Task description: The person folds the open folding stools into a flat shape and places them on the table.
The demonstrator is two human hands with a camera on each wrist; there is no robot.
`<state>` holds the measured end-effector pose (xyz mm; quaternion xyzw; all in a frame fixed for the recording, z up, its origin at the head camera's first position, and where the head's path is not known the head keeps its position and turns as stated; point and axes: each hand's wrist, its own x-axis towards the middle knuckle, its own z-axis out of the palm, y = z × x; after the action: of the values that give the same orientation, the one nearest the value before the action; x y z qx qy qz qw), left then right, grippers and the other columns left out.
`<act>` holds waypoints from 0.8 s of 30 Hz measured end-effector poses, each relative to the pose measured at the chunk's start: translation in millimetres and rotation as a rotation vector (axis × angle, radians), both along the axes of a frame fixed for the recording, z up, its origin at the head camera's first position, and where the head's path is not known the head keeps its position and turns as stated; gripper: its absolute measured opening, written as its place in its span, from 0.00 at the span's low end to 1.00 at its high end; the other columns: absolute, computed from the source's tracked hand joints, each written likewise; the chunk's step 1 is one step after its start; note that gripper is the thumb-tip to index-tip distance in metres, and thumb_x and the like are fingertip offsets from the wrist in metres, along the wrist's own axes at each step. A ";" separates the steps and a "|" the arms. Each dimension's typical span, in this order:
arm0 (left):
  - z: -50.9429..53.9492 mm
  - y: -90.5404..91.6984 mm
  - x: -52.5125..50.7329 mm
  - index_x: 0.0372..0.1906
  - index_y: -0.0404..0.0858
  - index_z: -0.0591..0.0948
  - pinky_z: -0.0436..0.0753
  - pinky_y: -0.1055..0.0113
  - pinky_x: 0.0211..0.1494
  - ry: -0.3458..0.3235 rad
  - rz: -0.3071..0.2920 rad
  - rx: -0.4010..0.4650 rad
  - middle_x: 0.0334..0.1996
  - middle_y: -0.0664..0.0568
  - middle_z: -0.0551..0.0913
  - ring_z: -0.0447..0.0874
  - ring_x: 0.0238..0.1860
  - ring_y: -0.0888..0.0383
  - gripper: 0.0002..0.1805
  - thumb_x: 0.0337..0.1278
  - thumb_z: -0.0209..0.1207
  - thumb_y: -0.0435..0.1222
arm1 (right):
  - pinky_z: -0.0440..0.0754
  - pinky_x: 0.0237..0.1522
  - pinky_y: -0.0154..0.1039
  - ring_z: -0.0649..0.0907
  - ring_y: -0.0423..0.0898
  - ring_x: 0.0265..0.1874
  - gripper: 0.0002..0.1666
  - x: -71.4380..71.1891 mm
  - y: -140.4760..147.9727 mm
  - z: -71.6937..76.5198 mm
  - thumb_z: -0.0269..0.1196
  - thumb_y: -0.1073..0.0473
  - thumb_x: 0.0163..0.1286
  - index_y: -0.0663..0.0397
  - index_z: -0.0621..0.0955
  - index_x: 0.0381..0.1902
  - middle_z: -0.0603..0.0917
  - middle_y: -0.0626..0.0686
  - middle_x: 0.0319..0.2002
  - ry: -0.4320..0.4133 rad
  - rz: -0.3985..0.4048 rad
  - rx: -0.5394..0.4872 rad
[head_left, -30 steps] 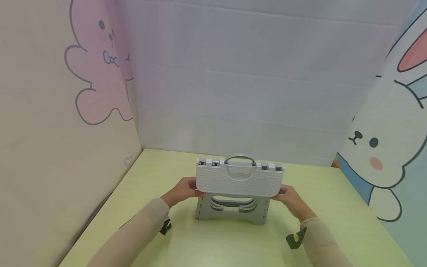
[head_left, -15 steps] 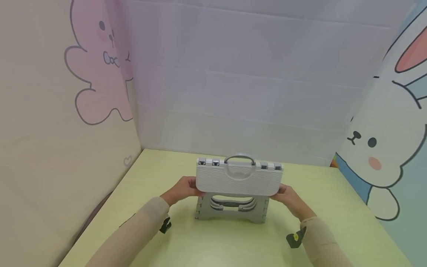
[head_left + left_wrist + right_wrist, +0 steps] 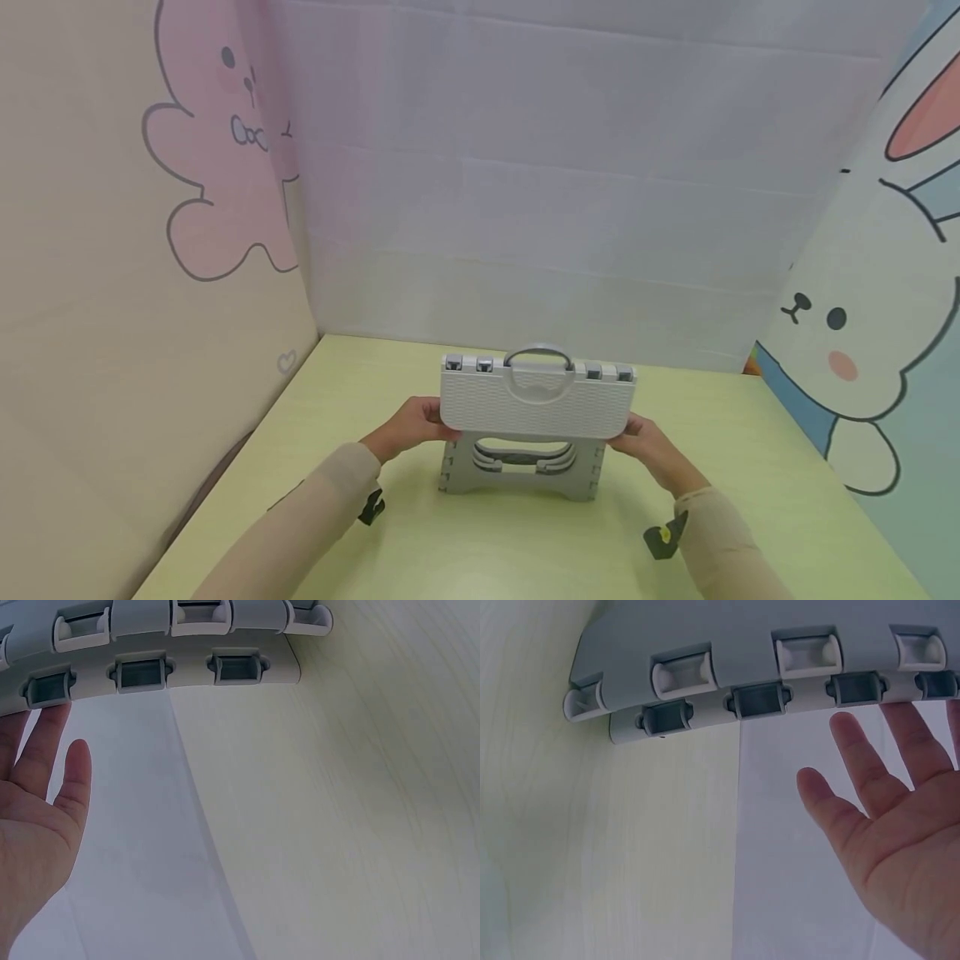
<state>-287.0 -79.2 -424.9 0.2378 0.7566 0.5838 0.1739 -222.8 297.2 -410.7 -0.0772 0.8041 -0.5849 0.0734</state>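
Note:
A light grey folding stool (image 3: 480,404) stands upright on the table in the head view, its textured top panel tilted toward the camera, with a grey carrying handle (image 3: 538,349) above. Below the panel shows a leg panel (image 3: 463,477) with an oval opening. My left hand (image 3: 408,427) grips the panel's left end; my right hand (image 3: 662,452) grips its right end. In the left wrist view, fingers of the left hand (image 3: 36,817) reach the stool's hinged edge (image 3: 180,673). The right hand (image 3: 907,825) touches the stool (image 3: 735,660) in the right wrist view, with little finger extended free. Both thumbs are hidden there.
The pale yellow table (image 3: 480,550) extends around the stool. A whitish cloth (image 3: 555,208) hangs behind it. Printed cloths stand at the sides, with a pink figure (image 3: 225,183) on the left and a white rabbit (image 3: 862,350) on the right.

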 end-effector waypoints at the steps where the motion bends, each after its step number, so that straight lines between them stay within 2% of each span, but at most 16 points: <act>1: 0.0 0.0 0.1 0.55 0.25 0.77 0.79 0.51 0.53 0.000 0.001 0.001 0.50 0.38 0.82 0.82 0.50 0.46 0.23 0.55 0.65 0.29 | 0.71 0.58 0.55 0.77 0.38 0.48 0.31 0.1 -0.7 0.5 0.60 0.64 0.64 0.77 0.67 0.61 0.77 0.66 0.57 0.000 -0.001 -0.005; 10: -1.5 -0.4 0.2 0.55 0.25 0.77 0.79 0.51 0.53 -0.002 -0.002 0.007 0.50 0.38 0.82 0.82 0.50 0.46 0.22 0.55 0.64 0.29 | 0.70 0.60 0.56 0.77 0.45 0.53 0.30 0.4 -0.9 -0.7 0.60 0.63 0.66 0.76 0.68 0.61 0.76 0.66 0.58 -0.002 -0.016 0.020; 15: -1.5 0.0 0.5 0.55 0.25 0.77 0.79 0.52 0.53 0.000 -0.006 0.008 0.50 0.38 0.82 0.82 0.50 0.46 0.22 0.55 0.64 0.30 | 0.70 0.60 0.56 0.76 0.40 0.50 0.29 1.2 1.0 -1.9 0.59 0.62 0.67 0.76 0.68 0.61 0.77 0.65 0.57 0.012 0.003 0.036; 18: -0.9 0.3 1.0 0.54 0.25 0.77 0.79 0.51 0.54 -0.003 -0.001 0.006 0.50 0.38 0.82 0.82 0.50 0.46 0.22 0.55 0.65 0.30 | 0.71 0.59 0.54 0.77 0.37 0.48 0.29 0.5 0.4 -2.3 0.59 0.62 0.66 0.76 0.69 0.60 0.78 0.64 0.56 -0.002 -0.013 0.020; 22: -0.2 0.7 1.4 0.54 0.26 0.78 0.78 0.51 0.54 -0.002 0.006 0.000 0.50 0.38 0.82 0.82 0.50 0.46 0.21 0.55 0.65 0.29 | 0.74 0.57 0.51 0.79 0.38 0.47 0.28 -0.9 -1.6 -2.5 0.60 0.64 0.65 0.77 0.69 0.59 0.77 0.66 0.57 -0.026 -0.049 -0.009; 24: -0.7 0.6 1.2 0.54 0.26 0.78 0.78 0.51 0.54 -0.001 0.008 -0.002 0.50 0.38 0.82 0.82 0.50 0.46 0.21 0.55 0.64 0.29 | 0.74 0.57 0.51 0.80 0.42 0.48 0.28 -0.9 -2.5 -2.5 0.61 0.64 0.64 0.77 0.69 0.58 0.76 0.68 0.57 -0.028 -0.059 -0.012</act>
<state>-285.8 -78.6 -425.6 0.2344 0.7581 0.5838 0.1720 -223.7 294.7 -413.2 -0.0456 0.8014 -0.5926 0.0669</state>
